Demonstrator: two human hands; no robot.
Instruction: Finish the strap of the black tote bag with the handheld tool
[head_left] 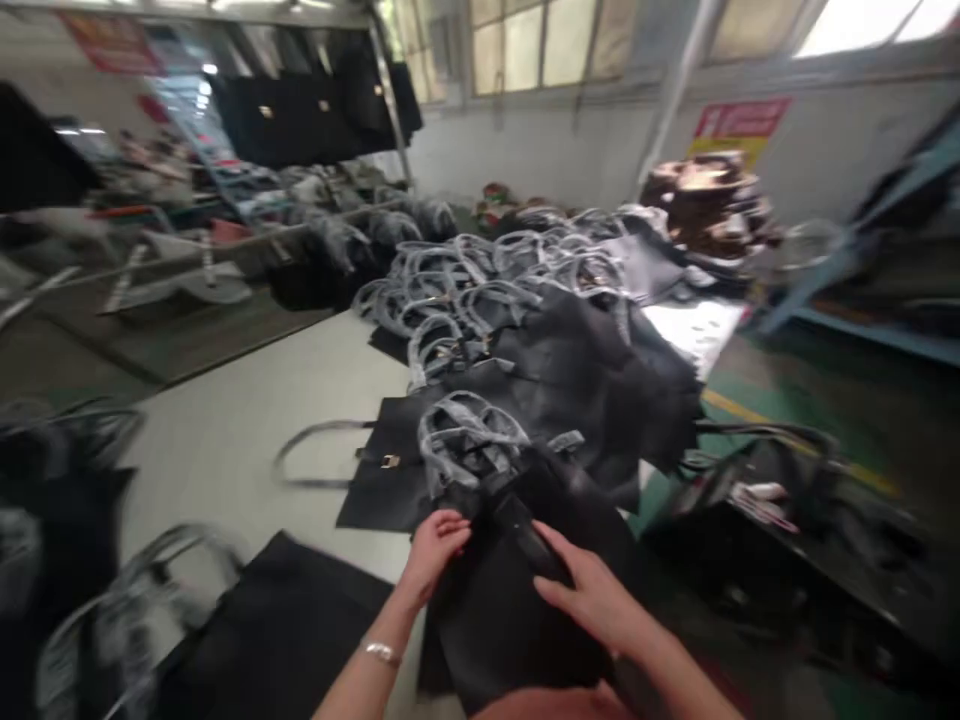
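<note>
A black handbag point(517, 620) lies at the table's near edge, its handles point(472, 440) wrapped in clear plastic film and pointing away from me. My left hand point(435, 550) is at the bag's left upper edge, fingers curled together on it below the handles. On the other side my right hand point(581, 580) has its thumb and fingers closed around a black strap or flap point(529, 535) of the bag. Just beyond the left hand lies another black bag point(386, 470) with a gold-coloured clasp and an upturned loop handle. Its right part is hidden.
Many black bags with film-wrapped handles point(450, 290) are heaped along the pale table point(300, 380). More bags lie at the near left point(277, 630) and in a dark pile point(787, 540) at the right. A rack of hanging black bags point(315, 110) stands behind.
</note>
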